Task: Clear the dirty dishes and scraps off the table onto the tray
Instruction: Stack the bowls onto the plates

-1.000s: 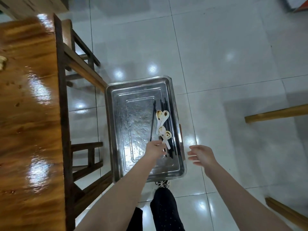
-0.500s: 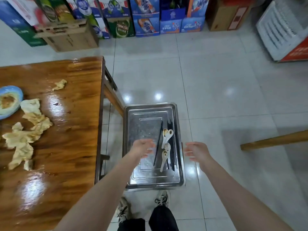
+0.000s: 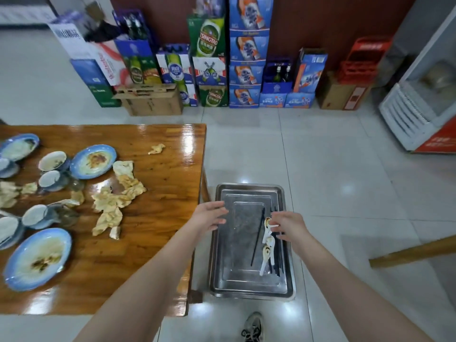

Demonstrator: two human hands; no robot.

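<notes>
Pale glossy tiles of the floor (image 3: 333,169) fill most of my feed, throwing back round spots of light. Next in size is the desk (image 3: 160,169), a varnished brown wooden slab with a wet-looking shine. Stacked cartons (image 3: 214,58) of printed cardboard line the far wall.

Just beside the desk's right edge sits the tray (image 3: 232,255), a rectangular pan of dull stainless steel with rounded corners and a stepped, raised rim.

The dirty dishes are on the desk's left half. Round, blue-rimmed glazed plates are smeared with brownish residue: one large plate (image 3: 37,259) near me, another plate (image 3: 93,161) farther back. Crumpled beige scraps (image 3: 116,201), thin and wrinkled like used napkins, lie between them, with one stray scrap (image 3: 156,148) well apart. Small round bowls (image 3: 52,161) cluster by the far plate.

My left grip (image 3: 208,217) hovers over the tray's left rim, fingers spread and straight, holding nothing. My right grip (image 3: 287,225) is over the tray's right side, fingers bent down onto the topmost spoon; I cannot tell whether it pinches or merely touches it.

On the tray's right part lie thin black chopsticks (image 3: 257,235) and white glossy spoons (image 3: 267,240), laid lengthwise and overlapping.
</notes>
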